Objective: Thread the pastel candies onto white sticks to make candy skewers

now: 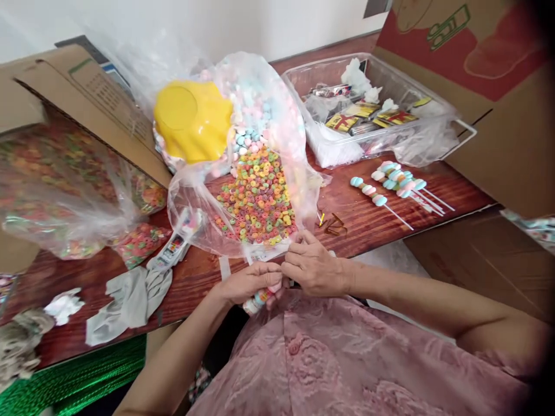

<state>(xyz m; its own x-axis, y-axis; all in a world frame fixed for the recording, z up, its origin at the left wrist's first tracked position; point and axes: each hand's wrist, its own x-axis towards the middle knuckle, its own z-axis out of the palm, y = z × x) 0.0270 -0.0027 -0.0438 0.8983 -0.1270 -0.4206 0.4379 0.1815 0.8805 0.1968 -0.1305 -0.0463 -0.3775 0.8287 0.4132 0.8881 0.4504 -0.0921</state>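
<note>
No wording or number is showing clearly enough to read anywhere. Beyond the right hand, yellow packets in the clear tray are bearing red marks too blurred to make out. Far left of the left hand, print on the cardboard box is staying illegible.

Dark red wooden table against white wall; cardboard boxes either side; soft, even daylight

We count one yellow bowl beyond our two hands, one clear tray farther right, and about four finished candy skewers beside it.
</note>
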